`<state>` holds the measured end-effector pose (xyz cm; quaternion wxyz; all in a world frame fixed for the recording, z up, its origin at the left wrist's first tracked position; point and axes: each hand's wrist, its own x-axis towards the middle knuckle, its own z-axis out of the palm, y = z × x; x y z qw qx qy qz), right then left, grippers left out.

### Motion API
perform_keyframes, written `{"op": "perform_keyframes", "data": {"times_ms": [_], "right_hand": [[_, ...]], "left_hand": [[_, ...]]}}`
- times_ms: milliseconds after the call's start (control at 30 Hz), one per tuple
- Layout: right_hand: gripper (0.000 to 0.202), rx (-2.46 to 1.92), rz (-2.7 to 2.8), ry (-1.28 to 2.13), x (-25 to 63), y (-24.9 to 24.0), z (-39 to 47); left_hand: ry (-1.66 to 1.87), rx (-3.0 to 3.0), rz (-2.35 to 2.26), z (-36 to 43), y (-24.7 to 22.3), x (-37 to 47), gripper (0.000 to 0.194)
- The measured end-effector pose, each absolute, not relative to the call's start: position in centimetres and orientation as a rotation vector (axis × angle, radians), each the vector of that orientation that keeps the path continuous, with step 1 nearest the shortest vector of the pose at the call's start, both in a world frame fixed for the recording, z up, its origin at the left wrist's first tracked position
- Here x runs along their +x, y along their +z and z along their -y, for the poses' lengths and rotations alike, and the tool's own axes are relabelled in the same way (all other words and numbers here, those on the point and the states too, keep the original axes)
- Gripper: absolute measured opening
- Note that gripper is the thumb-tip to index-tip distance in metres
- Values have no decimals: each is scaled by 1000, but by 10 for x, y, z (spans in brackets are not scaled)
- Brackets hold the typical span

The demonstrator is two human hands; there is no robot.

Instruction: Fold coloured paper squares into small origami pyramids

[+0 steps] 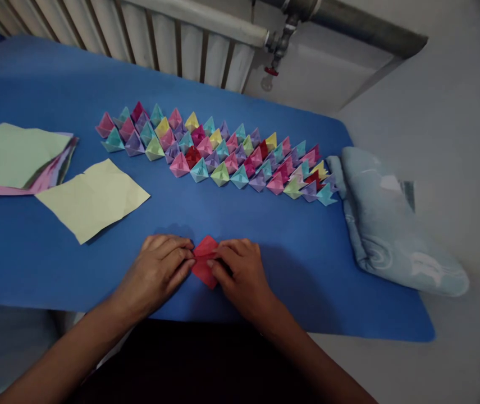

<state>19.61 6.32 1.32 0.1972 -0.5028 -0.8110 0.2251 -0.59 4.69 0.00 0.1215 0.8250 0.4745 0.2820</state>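
Observation:
A small piece of folded red paper [206, 269] lies between my two hands near the front edge of the blue table. My left hand [160, 268] pinches its left corner between thumb and fingers. On the other side, my right hand [240, 270] grips the right part, thumb and fingertips pressed on the paper. A crease line runs across the paper's middle from hand to hand. Beyond my hands stand rows of small folded paper boats [222, 173] in pink, teal, purple, yellow, green and red.
A pale yellow sheet [96, 199] lies at the left, beside a stack of coloured paper [12, 154]. A rolled grey-blue cloth [374, 213] rests at the table's right end. Behind the blue table [256, 224] are a white radiator [168, 42] and a pipe valve [279, 47].

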Motion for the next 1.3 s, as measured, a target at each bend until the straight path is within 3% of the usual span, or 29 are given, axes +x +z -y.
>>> {"op": "perform_keyframes", "data": {"times_ms": [967, 1300], "right_hand": [[12, -1528, 2143, 551, 184, 11, -63], [15, -1587, 2120, 668, 184, 16, -68]], "left_hand": [[722, 2221, -1644, -46, 9, 5, 20], [626, 2119, -1790, -44, 10, 3, 17]]}}
